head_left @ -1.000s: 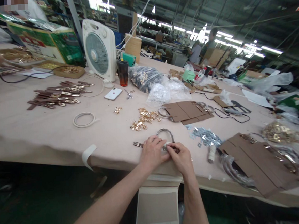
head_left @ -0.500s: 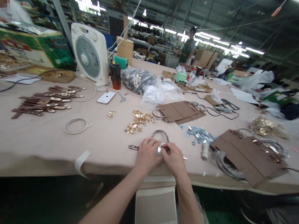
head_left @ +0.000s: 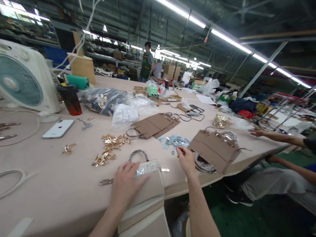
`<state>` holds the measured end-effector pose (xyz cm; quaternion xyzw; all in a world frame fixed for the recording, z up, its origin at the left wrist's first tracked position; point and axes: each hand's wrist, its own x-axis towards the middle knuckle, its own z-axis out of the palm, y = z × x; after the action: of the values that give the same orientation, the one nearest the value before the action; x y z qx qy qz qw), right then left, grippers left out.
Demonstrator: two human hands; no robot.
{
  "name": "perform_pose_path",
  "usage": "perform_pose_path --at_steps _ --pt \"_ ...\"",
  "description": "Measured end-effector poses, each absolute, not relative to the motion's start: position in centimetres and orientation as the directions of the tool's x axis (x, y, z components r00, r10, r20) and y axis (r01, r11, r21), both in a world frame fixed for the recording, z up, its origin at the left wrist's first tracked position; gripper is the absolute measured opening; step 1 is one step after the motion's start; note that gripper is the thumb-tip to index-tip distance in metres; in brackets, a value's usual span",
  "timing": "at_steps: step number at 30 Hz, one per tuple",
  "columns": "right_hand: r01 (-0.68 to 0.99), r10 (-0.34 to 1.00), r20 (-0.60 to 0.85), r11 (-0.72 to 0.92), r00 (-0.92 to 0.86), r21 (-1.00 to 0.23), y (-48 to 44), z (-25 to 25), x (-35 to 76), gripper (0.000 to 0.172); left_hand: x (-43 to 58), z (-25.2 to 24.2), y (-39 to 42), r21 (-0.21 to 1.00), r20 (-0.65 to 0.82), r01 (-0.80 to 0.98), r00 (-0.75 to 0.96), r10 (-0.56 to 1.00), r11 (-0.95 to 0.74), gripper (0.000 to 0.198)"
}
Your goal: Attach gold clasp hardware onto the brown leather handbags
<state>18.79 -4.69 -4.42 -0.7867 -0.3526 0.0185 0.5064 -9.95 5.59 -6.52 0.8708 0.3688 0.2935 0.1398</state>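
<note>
My left hand (head_left: 127, 182) lies with spread fingers on a beige bag piece (head_left: 154, 174), holding it down on the table edge. A small shiny metal plate (head_left: 140, 171) sits on that piece beside my fingertips. A wrapped loop handle (head_left: 138, 154) rises behind it, and strap ends with metal fittings (head_left: 106, 181) stick out at both sides. My right hand (head_left: 187, 161) is raised in front of a pile of small silvery plates (head_left: 177, 141), thumb and fingers pinched together. Whatever may be between those fingertips is too small to make out.
Gold-coloured fittings (head_left: 113, 143) lie behind my left hand. Brown bag pieces with handles (head_left: 214, 149) rest at right, near another person's arm (head_left: 281, 137). A phone (head_left: 58, 128), a dark cup (head_left: 70, 99) and a fan (head_left: 16, 78) stand or lie at left.
My right hand has left the bag piece and moved right to the silvery plates. My left hand stays on the piece, fingers now spread. The view has swung right.
</note>
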Motion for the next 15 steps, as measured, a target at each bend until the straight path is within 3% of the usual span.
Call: perform_pose_path --at_steps 4,10,15 --pt "0.653 0.734 0.29 -0.266 0.614 -0.709 -1.2 -6.0 19.9 0.032 -9.9 -6.3 5.4 0.474 0.4 0.56 0.551 0.732 -0.68 0.055" --pt "0.657 0.722 0.26 -0.343 0.642 -0.672 1.1 -8.2 19.3 0.025 -10.2 -6.4 4.9 0.485 0.377 0.582 0.535 0.756 -0.653 0.057" --pt "0.644 0.729 0.25 -0.325 0.637 -0.693 0.6 -8.8 19.2 0.024 -9.9 -5.0 4.3 0.384 0.429 0.57 0.586 0.687 -0.726 0.061"
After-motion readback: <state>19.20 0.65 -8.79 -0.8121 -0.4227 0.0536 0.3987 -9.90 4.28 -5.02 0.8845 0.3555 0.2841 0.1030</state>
